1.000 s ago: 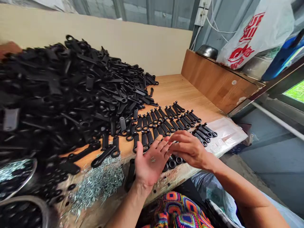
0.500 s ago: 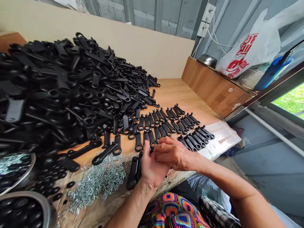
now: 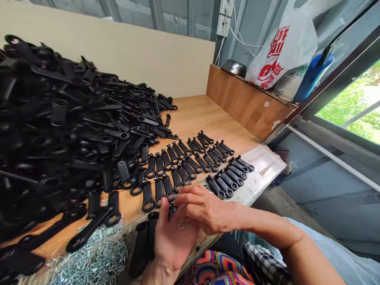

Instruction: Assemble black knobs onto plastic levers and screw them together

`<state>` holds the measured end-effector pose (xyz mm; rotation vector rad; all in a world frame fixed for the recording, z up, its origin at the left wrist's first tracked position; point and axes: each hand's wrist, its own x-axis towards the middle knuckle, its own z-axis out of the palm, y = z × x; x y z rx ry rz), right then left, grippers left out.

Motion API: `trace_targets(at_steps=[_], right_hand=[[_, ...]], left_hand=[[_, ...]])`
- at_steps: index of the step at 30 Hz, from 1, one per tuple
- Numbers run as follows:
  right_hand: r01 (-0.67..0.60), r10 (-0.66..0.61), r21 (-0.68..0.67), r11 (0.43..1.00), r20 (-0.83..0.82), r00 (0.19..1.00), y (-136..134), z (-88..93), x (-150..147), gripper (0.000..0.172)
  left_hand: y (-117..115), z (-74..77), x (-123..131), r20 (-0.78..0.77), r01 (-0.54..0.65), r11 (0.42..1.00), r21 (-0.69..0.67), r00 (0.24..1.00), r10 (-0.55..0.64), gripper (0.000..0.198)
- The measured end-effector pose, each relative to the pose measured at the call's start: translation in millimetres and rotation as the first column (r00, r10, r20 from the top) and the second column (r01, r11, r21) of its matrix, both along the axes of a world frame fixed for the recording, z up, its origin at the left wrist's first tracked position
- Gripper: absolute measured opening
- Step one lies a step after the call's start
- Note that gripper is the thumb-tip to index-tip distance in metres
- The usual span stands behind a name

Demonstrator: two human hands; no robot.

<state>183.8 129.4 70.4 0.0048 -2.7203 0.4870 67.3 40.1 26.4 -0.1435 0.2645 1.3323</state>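
Left hand (image 3: 170, 243) open, palm up, pins (image 3: 180, 224) on it; right hand (image 3: 208, 209) curled above; black handles (image 3: 168, 188), rings toward person.

Black ring-ended handles (image 3: 176, 179) lie in rows, tiny silver pins (image 3: 180, 225) on the left palm (image 3: 173, 245).

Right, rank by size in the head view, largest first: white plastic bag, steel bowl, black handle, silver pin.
White plastic bag, largest.
Steel bowl and black handle look about alike; nearness to the camera makes it unsure.
Silver pin, smallest.
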Motion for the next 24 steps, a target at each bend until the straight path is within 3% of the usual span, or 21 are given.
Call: trace_targets(at_steps=[2,5,7,9,12,19,24], right_hand=[[0.084,-0.09,-0.077,0.994,-0.083,0.993,15,7.3,13,0.013],[0.351,-0.362,-0.104,0.931,-0.125,0.924,57,11.9,45,0.012],[0.535,-0.536,-0.042,0.844,-0.096,0.839,89,7.5,72,0.014],[0.697,-0.701,0.071,0.713,0.045,0.712,118,-1.6,96,0.015],[0.795,-0.823,0.226,0.563,0.239,0.515,144,-17.8,118,0.016],[0.781,-0.828,0.298,0.549,0.325,0.457,160,-37.0,118,0.017],[0.759,-0.821,0.335,0.558,0.352,0.448,162,-39.8,114,0.015]], left_hand=[[2,4.3,1,-0.001,-0.019,1.0,-0.017,1.0,0.019,0.053],[6,8.6,1,-0.055,-0.072,0.997,0.0,0.996,0.072,0.067],[7,10.2,-1,-0.089,-0.071,0.997,0.001,0.993,0.071,0.069],[7,12.2,-3,-0.134,-0.08,0.997,-0.02,0.988,0.076,0.071],[8,17.2,-3,-0.228,-0.114,0.988,-0.104,0.97,0.088,0.072],[10,24.1,2,-0.364,-0.194,0.953,-0.232,0.926,0.1,0.075],[12,23.7,-1,-0.353,-0.208,0.954,-0.217,0.927,0.122,0.072]])
